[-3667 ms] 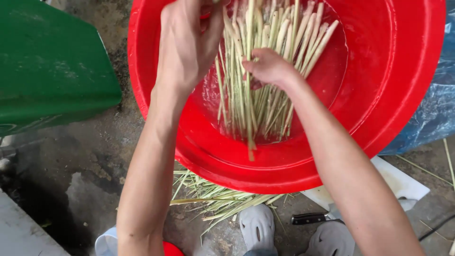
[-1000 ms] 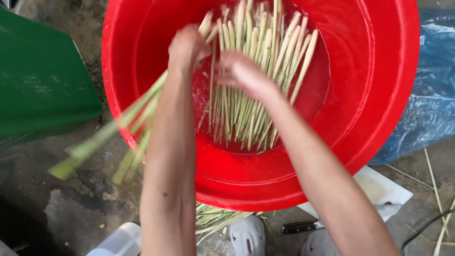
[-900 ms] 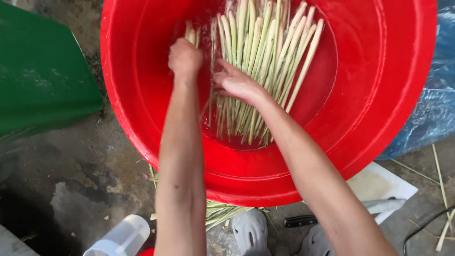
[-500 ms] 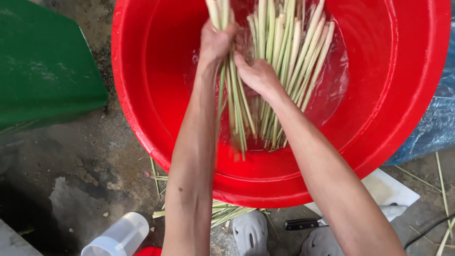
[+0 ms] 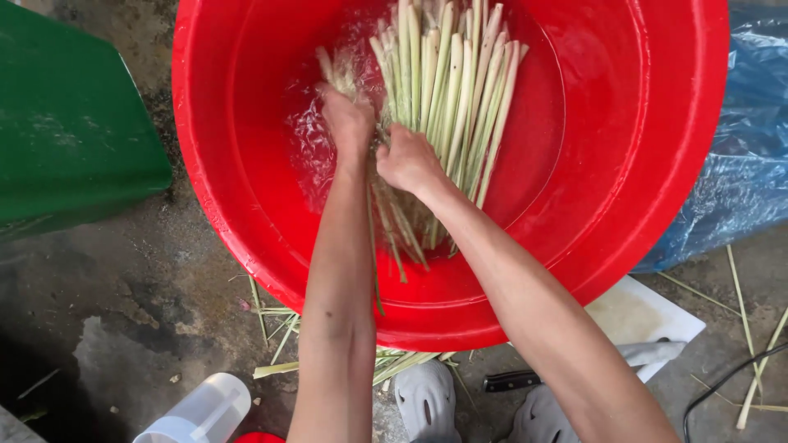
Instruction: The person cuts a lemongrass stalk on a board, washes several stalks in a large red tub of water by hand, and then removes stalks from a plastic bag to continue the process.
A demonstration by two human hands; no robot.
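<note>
Two bare hands work a bundle of pale green stalks (image 5: pixel 447 123) in shallow water inside a red basin (image 5: pixel 640 205). The left hand (image 5: pixel 349 123) is clenched around a few stalks at the left edge of the bundle, their cut tips poking out above the fist toward the basin's far wall. The right hand (image 5: pixel 408 160) is closed on the bundle near its middle, just beside the left hand and nearly touching it.

Most of the stalks lie fanned across the basin's centre, thick ends toward the far wall and thin leafy ends trailing toward the near rim, passing under both hands. The water (image 5: pixel 316 139) is ruffled and splashing to the left of the fist, inside the basin.

Rinsing of this kind likely goes best with a firm but not crushing grip, the stalks kept low in the water so splashes stay within the rim, and the held handful kept apart from the rest of the bundle so that none slips back.

Outside the basin, below its near rim, loose stalks (image 5: pixel 328 361) lie on the concrete, with a pair of grey clogs (image 5: pixel 427 402), a knife (image 5: pixel 513 380) and a white board (image 5: pixel 648 316) close by; a green bin (image 5: pixel 66 139) stands to the basin's left and blue plastic sheeting (image 5: pixel 747 148) to its right.
</note>
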